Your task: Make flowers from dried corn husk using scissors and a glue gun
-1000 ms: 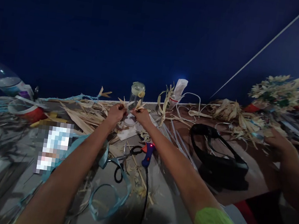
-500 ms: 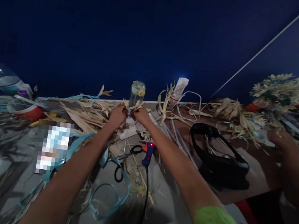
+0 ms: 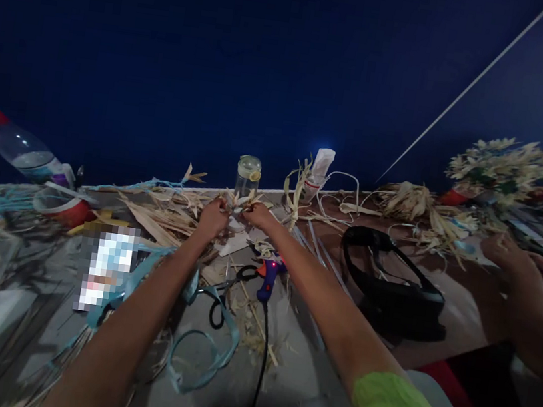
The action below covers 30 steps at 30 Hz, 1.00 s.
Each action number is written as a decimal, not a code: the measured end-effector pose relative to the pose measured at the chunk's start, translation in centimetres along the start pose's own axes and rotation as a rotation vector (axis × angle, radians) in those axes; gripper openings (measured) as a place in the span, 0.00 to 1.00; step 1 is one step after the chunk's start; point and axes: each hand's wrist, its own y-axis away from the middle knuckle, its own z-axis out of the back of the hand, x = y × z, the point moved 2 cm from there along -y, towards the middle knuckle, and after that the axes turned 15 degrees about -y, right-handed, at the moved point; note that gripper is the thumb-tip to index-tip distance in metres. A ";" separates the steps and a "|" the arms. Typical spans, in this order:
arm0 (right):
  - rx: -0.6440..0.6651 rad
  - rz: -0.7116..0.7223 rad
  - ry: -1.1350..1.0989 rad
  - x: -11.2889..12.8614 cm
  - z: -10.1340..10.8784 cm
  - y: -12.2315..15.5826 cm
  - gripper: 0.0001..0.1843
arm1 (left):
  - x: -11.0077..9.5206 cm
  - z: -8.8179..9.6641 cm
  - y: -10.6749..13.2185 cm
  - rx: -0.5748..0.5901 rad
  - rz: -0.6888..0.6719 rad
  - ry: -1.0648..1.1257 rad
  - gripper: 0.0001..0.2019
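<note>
My left hand [image 3: 213,217] and my right hand [image 3: 258,216] are close together in the middle, just in front of a lidded clear jar [image 3: 248,174]. Fingers of both are closed in a pinch on a small piece of pale dried husk [image 3: 238,203] between them. Its exact shape is too small to make out. Below my right wrist lies a blue and orange hot glue gun [image 3: 268,280] with a red light showing. Black-handled scissors [image 3: 218,314] rest left of it, beside a loop of light blue ribbon [image 3: 201,362].
Long dried husk strips [image 3: 153,219] lie left of my hands. A cup with a white packet [image 3: 315,181] stands to the right. Further right are a black headband-like object [image 3: 393,288], a dried flower arrangement [image 3: 506,166] and another person's hand [image 3: 507,253]. A tilted plastic bottle [image 3: 21,148] is far left.
The view has shifted slightly, so the bottle and white box at the left show more fully. Both my hands keep their pinch on the husk piece, moving only a little.
</note>
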 end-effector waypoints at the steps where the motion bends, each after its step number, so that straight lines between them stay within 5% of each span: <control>1: 0.009 -0.028 -0.001 0.0 0.3 0.2 0.05 | 0.0 0.2 0.2 0.001 0.014 0.008 0.12; 7: -0.010 -0.136 0.010 1.1 2.6 1.7 0.12 | -0.8 2.8 2.4 0.039 0.076 0.196 0.16; 14: -0.067 -0.074 -0.089 4.3 4.5 6.4 0.15 | -1.6 8.8 9.1 -0.146 0.012 0.525 0.13; 21: 0.133 0.071 -0.247 5.9 2.3 15.1 0.18 | -0.8 10.3 18.7 -0.203 0.061 0.644 0.10; 30: 0.188 0.150 -0.227 6.1 -0.8 19.2 0.16 | 4.9 12.2 23.0 -0.560 0.102 0.425 0.08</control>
